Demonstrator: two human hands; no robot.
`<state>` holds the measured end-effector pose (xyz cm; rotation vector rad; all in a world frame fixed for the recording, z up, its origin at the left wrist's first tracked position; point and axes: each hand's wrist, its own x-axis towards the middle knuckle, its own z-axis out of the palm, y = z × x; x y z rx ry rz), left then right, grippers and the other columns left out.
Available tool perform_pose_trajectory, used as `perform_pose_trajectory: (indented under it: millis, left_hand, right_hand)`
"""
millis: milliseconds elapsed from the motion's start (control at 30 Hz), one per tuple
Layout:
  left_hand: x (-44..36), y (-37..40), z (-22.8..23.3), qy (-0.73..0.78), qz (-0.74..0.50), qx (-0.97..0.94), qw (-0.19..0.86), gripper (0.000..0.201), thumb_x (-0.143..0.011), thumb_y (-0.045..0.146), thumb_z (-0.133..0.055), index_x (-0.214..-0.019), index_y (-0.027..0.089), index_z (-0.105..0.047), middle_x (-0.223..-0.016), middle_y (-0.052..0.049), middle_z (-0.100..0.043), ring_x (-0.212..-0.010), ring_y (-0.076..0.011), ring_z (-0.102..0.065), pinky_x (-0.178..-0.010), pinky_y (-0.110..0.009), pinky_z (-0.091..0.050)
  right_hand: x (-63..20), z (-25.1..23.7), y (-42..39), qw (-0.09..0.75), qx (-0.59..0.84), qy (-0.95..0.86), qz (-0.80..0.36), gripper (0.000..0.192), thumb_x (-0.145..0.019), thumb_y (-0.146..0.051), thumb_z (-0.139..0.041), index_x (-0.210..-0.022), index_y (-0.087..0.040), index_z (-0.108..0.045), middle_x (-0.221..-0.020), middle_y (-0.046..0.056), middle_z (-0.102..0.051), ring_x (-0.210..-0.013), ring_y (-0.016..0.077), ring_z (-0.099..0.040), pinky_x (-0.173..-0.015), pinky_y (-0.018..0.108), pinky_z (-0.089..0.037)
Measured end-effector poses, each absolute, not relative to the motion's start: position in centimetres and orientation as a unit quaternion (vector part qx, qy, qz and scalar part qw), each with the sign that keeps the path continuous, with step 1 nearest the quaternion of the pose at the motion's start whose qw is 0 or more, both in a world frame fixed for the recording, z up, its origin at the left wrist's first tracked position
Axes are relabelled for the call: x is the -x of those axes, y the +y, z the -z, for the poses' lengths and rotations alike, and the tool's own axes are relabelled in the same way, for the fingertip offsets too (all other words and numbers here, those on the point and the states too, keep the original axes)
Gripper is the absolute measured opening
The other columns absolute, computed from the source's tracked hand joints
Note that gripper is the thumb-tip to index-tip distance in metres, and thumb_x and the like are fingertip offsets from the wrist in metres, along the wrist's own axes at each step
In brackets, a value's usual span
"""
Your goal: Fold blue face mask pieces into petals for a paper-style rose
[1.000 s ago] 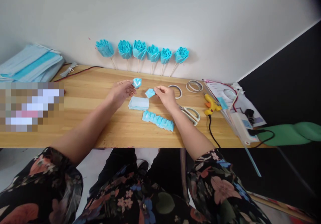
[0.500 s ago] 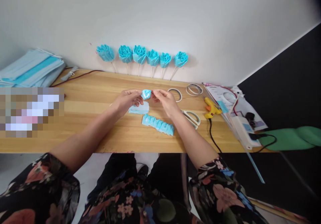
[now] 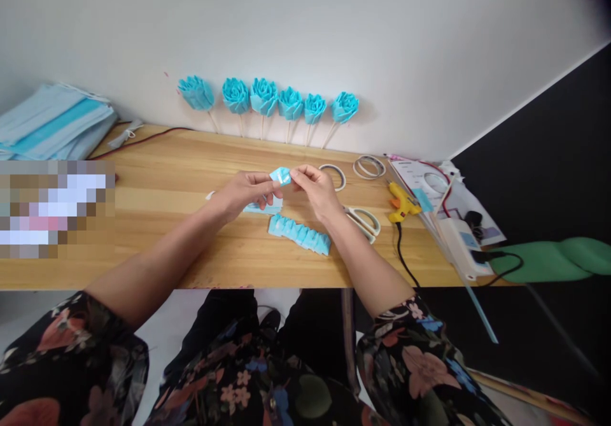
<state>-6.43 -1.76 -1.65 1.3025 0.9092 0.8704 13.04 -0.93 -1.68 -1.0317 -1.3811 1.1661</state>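
Note:
A small folded blue petal [image 3: 280, 176] with white strips on its face is held up over the table between both hands. My left hand [image 3: 248, 191] pinches its left side, fingers closed. At its right edge, the thumb and finger of my right hand [image 3: 312, 187] are pressed together on it. Below the left fingers lies a stack of flat blue pieces [image 3: 267, 208], partly covered by that hand. Nearer the table's front, a row of folded blue petals [image 3: 300, 235] overlaps in a slanting line. White-handled scissors [image 3: 365, 222] rest beside my right wrist, blades hidden under the arm.
Several blue flowers on sticks [image 3: 264, 98] lean against the back wall. Tape rolls [image 3: 369, 167], a yellow glue gun [image 3: 403, 202] with a black cord and a power strip [image 3: 463, 248] are on the right. Blue face masks [image 3: 52, 123] are piled at the far left, near a blurred patch.
The petal has turned slightly between my hands, and my right fingers have closed onto its edge. The view has shifted a little.

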Motion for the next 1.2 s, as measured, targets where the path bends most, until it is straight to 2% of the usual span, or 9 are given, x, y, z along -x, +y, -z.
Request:
perform_pose_trajectory:
  millis: [200, 300, 367, 433, 533, 633, 767, 1200]
  left_hand:
    - [6.7, -1.7, 2.0, 0.405, -0.384, -0.571, 0.602, 0.022, -0.082, 0.034, -0.072, -0.072, 0.015, -0.077, -0.064, -0.005, -0.067, -0.056, -0.0094, -0.055, -0.050, -0.020, -0.042]
    - [6.6, -1.7, 1.9, 0.417, -0.400, -0.562, 0.592, 0.023, -0.082, 0.033, -0.071, -0.070, 0.014, -0.076, -0.060, -0.004, -0.065, -0.053, -0.0094, -0.053, -0.050, -0.021, -0.040]
    - [6.5, -1.6, 1.9, 0.429, -0.413, -0.556, 0.580, 0.025, -0.082, 0.032, -0.069, -0.067, 0.014, -0.076, -0.056, -0.003, -0.063, -0.051, -0.0091, -0.052, -0.048, -0.021, -0.039]
    - [6.5, -1.5, 1.8, 0.439, -0.428, -0.548, 0.568, 0.025, -0.082, 0.030, -0.068, -0.065, 0.013, -0.075, -0.054, -0.003, -0.062, -0.049, -0.0088, -0.051, -0.048, -0.022, -0.038]
    - [6.3, -1.5, 1.7, 0.446, -0.443, -0.537, 0.563, 0.023, -0.082, 0.026, -0.066, -0.064, 0.013, -0.073, -0.054, -0.002, -0.061, -0.048, -0.0084, -0.051, -0.048, -0.022, -0.039]
    - [6.3, -1.6, 1.6, 0.443, -0.441, -0.538, 0.565, 0.023, -0.083, 0.025, -0.065, -0.065, 0.013, -0.073, -0.054, -0.002, -0.061, -0.047, -0.0079, -0.050, -0.048, -0.021, -0.040]
    - [6.2, -1.8, 1.4, 0.442, -0.433, -0.555, 0.556, 0.023, -0.084, 0.024, -0.064, -0.066, 0.014, -0.071, -0.053, -0.001, -0.060, -0.046, -0.0075, -0.050, -0.049, -0.021, -0.040]
    - [6.1, -1.8, 1.7, 0.455, -0.421, -0.630, 0.468, 0.020, -0.083, 0.026, -0.063, -0.067, 0.015, -0.070, -0.052, 0.001, -0.056, -0.048, -0.0085, -0.048, -0.046, -0.020, -0.038]
  right_hand:
    - [-13.0, 2.1, -0.8, 0.499, 0.428, -0.590, -0.469, 0.032, -0.075, -0.052, -0.074, -0.073, -0.021, -0.067, -0.070, -0.002, -0.062, -0.067, 0.0112, -0.052, -0.066, 0.026, -0.045]
    - [-13.0, 2.3, -0.8, 0.516, 0.425, -0.595, -0.445, 0.028, -0.082, -0.050, -0.068, -0.085, -0.022, -0.069, -0.075, -0.001, -0.067, -0.070, 0.0123, -0.057, -0.066, 0.026, -0.047]
    - [-13.0, 2.2, -1.0, 0.536, 0.424, -0.617, -0.389, 0.025, -0.086, -0.045, -0.065, -0.093, -0.022, -0.070, -0.081, -0.001, -0.070, -0.074, 0.0132, -0.062, -0.069, 0.027, -0.049]
    - [-12.9, 2.0, -1.4, 0.537, 0.426, -0.667, -0.293, 0.017, -0.089, -0.038, -0.063, -0.092, -0.023, -0.070, -0.084, 0.000, -0.072, -0.077, 0.0141, -0.064, -0.073, 0.028, -0.050]
    - [-12.8, 1.8, -1.9, 0.495, 0.423, -0.744, -0.152, 0.012, -0.092, -0.028, -0.061, -0.086, -0.023, -0.070, -0.087, 0.002, -0.073, -0.082, 0.0163, -0.065, -0.079, 0.031, -0.050]
    - [-12.8, 1.9, -2.1, 0.450, 0.424, -0.780, -0.094, 0.010, -0.093, -0.027, -0.062, -0.092, -0.024, -0.072, -0.089, 0.002, -0.074, -0.085, 0.0179, -0.065, -0.081, 0.032, -0.050]
    - [-12.9, 2.0, -1.9, 0.431, 0.427, -0.790, -0.087, 0.009, -0.091, -0.026, -0.066, -0.096, -0.024, -0.073, -0.088, 0.002, -0.074, -0.082, 0.0177, -0.065, -0.083, 0.033, -0.049]
    - [-12.9, 2.3, -1.7, 0.413, 0.442, -0.787, -0.122, 0.012, -0.092, -0.028, -0.061, -0.087, -0.025, -0.071, -0.087, 0.002, -0.073, -0.082, 0.0185, -0.062, -0.084, 0.033, -0.045]
